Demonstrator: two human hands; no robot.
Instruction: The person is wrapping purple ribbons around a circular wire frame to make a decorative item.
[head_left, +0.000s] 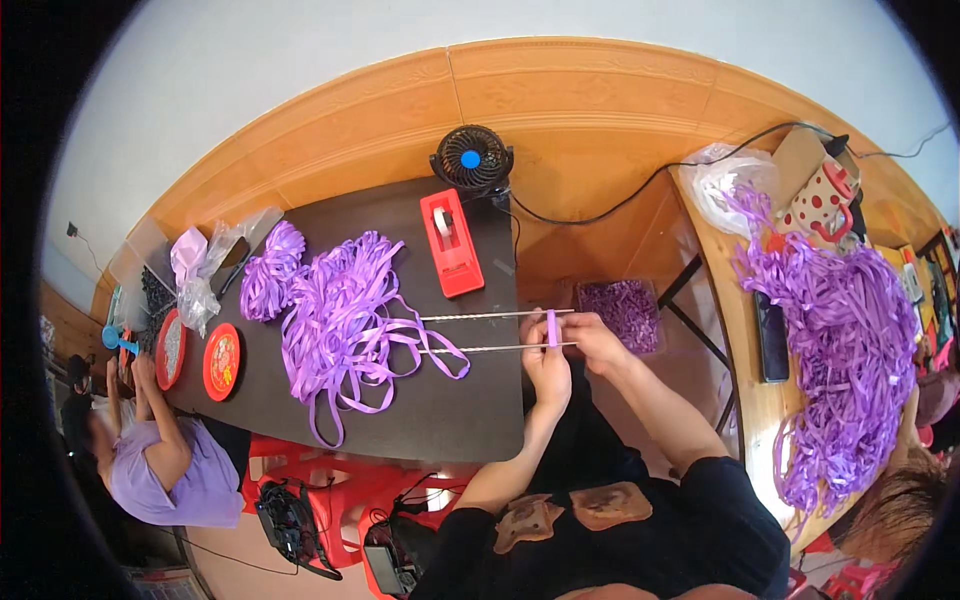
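Two thin metal rods (480, 315) stick out past the right edge of the dark table, side by side. Near their free ends a short purple ribbon (552, 328) spans from one rod to the other. My left hand (548, 378) has its fingers closed on the ribbon by the nearer rod. On the right side of the ribbon my right hand (598, 342) is closed too, fingertips at the ribbon and rods. What its fingertips pinch is partly hidden. A loose heap of purple ribbon (345, 310) lies on the table, covering the rods' far ends.
Behind the heap stand a red tape dispenser (452, 243) and a black fan (472, 160). Further left are a red bowl (222, 362) and a seated person (180, 470). More ribbon (840, 350) and a phone (771, 338) lie on the wooden table at right. A bin (620, 312) holds purple scraps.
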